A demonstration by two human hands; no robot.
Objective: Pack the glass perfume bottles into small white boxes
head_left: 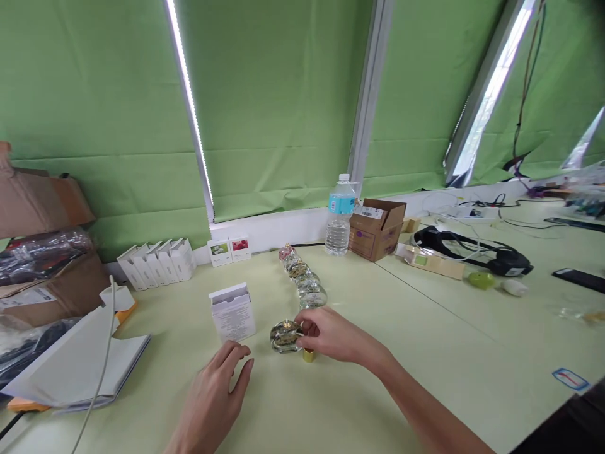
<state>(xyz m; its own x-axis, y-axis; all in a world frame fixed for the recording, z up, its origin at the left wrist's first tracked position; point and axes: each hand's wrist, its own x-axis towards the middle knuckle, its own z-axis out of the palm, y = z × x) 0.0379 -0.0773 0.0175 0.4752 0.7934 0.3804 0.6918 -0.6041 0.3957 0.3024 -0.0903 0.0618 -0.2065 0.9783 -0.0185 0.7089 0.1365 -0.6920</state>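
My right hand (326,334) pinches the right side of a round glass perfume bottle (285,337) that has a gold nozzle on top and stands at the table's middle. Just below those fingers is a gold cap (308,355), partly covered by them. My left hand (220,381) is empty, with thumb and fingers apart, in front of a small white box (233,313). That box stands upright with its top open and printed text facing me. Behind my right hand runs a row of several similar glass bottles (309,290), the farthest one pinkish.
Several white cartons (158,261) lean together at the back left, near two small picture boxes (229,250). A water bottle (338,221) and a cardboard box (377,228) stand at the back. Papers (80,359) lie left; a black headset (472,249) lies right.
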